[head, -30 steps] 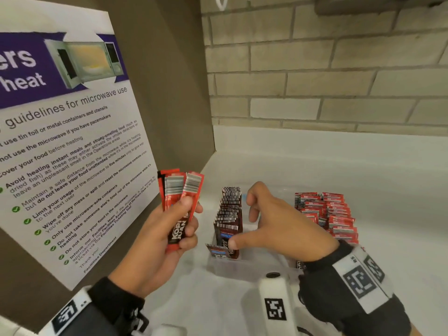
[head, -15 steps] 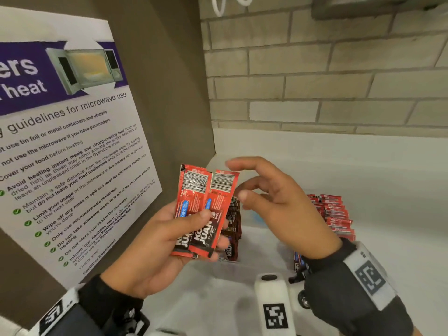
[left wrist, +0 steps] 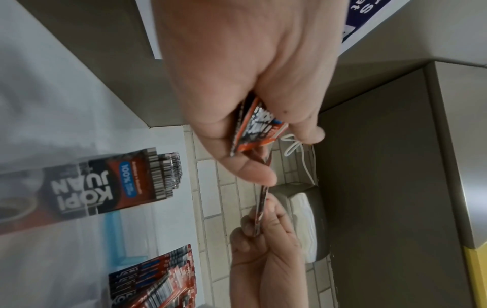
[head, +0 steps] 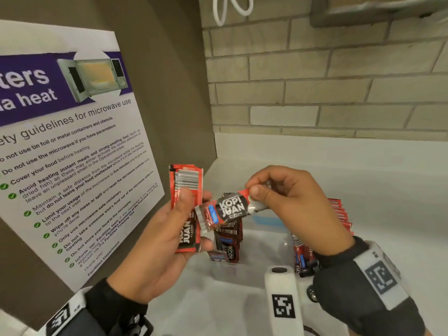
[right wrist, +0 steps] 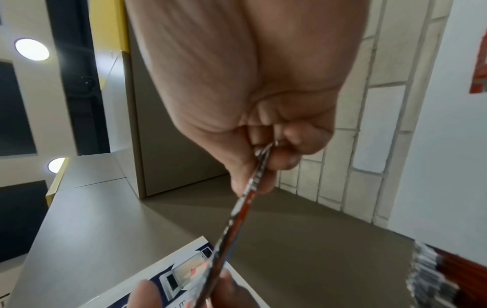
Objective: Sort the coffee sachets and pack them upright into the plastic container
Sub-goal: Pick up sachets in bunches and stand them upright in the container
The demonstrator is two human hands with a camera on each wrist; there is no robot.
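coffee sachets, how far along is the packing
Partly done: a dark row and a red row already stand upright in the plastic container. In hand: the right hand pinches one red sachet; the left hand holds a small stack. Those are left to pack.

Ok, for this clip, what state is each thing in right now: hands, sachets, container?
left hand: grips a small stack of red sachets, upright
right hand: pinches a single sachet by one end, sideways
plastic container: partly filled
dark sachets: upright inside
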